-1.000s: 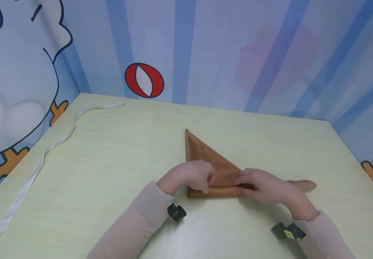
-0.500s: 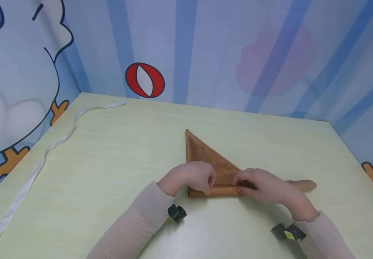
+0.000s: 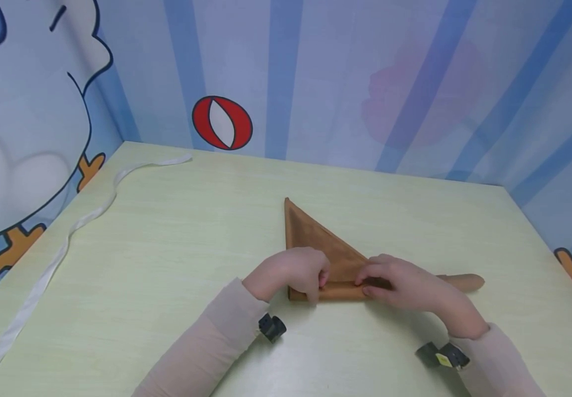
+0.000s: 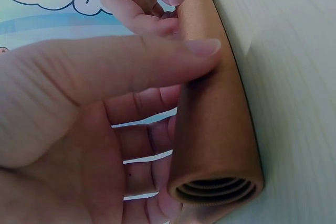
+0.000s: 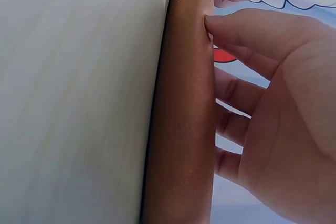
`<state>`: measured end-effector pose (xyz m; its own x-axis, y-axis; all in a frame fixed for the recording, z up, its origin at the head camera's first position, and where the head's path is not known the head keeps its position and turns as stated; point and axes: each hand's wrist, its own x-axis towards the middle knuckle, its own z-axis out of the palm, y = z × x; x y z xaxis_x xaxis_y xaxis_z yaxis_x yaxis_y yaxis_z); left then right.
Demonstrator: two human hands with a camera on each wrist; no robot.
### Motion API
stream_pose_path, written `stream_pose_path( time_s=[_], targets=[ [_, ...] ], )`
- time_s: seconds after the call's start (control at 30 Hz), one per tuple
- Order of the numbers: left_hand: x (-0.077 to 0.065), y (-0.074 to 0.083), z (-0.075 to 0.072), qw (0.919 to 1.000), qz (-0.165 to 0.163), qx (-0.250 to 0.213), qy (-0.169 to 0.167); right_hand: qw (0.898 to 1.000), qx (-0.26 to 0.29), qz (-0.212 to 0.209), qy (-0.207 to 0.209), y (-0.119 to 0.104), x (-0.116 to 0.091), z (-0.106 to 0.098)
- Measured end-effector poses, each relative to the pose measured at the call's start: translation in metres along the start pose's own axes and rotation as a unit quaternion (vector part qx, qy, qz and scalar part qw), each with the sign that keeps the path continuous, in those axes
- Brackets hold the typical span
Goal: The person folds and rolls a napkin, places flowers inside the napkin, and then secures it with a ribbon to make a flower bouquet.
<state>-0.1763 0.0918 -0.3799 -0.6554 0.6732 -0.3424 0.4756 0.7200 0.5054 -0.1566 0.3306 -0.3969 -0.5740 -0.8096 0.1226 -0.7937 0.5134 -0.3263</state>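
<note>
A brown cloth [image 3: 310, 229] lies on the table, its far part a flat triangle and its near edge wound into a roll. Spiral layers show at the open end of the roll [image 4: 215, 129] in the left wrist view. My left hand [image 3: 305, 270] holds the roll's left part, thumb on the near side and fingers behind it. Farther right, my right hand [image 3: 400, 281] grips the same roll, its thumb [image 5: 236, 27] pressed into the cloth with the fingertips partly hidden behind. A narrow brown tail end [image 3: 466, 283] sticks out past the right hand.
A long white ribbon [image 3: 94, 214] lies wavy along the left side of the pale table [image 3: 206, 209]. Behind the table hangs a blue striped backdrop [image 3: 325, 82] with cartoon prints, which also covers both sides.
The roll's near edge has shifted very slightly away from me. My left thumb has moved down over the near side of the roll; my right fingers have crept slightly along it.
</note>
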Motion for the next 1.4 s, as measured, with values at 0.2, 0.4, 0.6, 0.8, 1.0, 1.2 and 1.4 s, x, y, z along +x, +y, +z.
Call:
stream_pose_path(
  time_s=[0.2, 0.4, 0.6, 0.8, 1.0, 1.2, 1.4],
  targets=[
    [-0.0016, 0.0003, -0.0009, 1.0000, -0.002, 0.003, 0.001, 1.000, 0.002, 0.026, -0.007, -0.0022, -0.0014, -0.0005],
    [-0.0027, 0.0002, -0.0023, 0.9999, -0.009, 0.002, 0.007, 1.000, -0.007, 0.025, 0.003, -0.0029, -0.0018, 0.0004],
    [-0.0030, 0.0004, -0.0032, 0.9999, -0.002, 0.000, 0.017, 0.999, -0.015, 0.038, -0.005, -0.0027, -0.0020, 0.0002],
    [-0.0022, -0.0018, -0.0040, 0.9997, 0.003, 0.000, 0.024, 0.999, -0.018, 0.045, -0.015, -0.0028, -0.0009, -0.0004],
    [-0.0023, -0.0036, -0.0056, 0.9995, 0.008, 0.002, 0.030, 0.999, -0.014, 0.040, -0.018, -0.0029, 0.0006, -0.0009],
    [-0.0013, -0.0044, -0.0061, 0.9993, 0.012, 0.012, 0.033, 0.999, -0.008, 0.042, -0.015, -0.0014, 0.0013, 0.0001],
    [-0.0002, -0.0047, -0.0062, 0.9994, 0.014, 0.016, 0.028, 0.999, -0.009, 0.044, -0.010, -0.0007, 0.0022, 0.0010]
  ],
)
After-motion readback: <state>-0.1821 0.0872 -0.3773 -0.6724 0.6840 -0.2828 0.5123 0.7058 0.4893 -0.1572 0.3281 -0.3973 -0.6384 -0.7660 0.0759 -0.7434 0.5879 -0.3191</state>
